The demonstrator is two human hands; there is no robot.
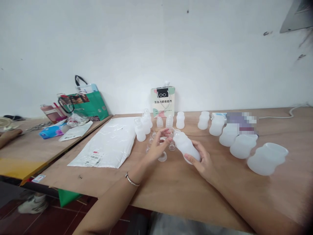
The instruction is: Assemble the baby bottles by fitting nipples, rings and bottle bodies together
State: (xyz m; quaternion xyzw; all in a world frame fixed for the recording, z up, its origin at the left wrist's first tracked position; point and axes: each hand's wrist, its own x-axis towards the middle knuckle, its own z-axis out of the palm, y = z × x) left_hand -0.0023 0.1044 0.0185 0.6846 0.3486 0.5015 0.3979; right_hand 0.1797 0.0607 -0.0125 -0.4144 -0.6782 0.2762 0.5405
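My right hand point(200, 160) is wrapped round the body of a frosted white baby bottle point(187, 146), tilted with its neck up and to the left. At that neck my left hand point(160, 142) has its fingers curled in, thumb near the fingertips, beside a clear plastic part. What exactly the fingers pinch is too small to make out. Behind and below the left hand lie several clear bottle parts, among them a clear ring point(162, 157) and a clear cap point(159, 122). Two bottles with clear tops point(140, 130) stand to the left of these.
Several open frosted bottles point(243, 146) curve along the right side. A flat white plastic mailer point(105, 143) lies to the left. A paper bag point(162, 102) stands against the wall. On the adjoining table are a green bag point(91, 104), a tissue pack point(52, 130) and another person's hand point(11, 134).
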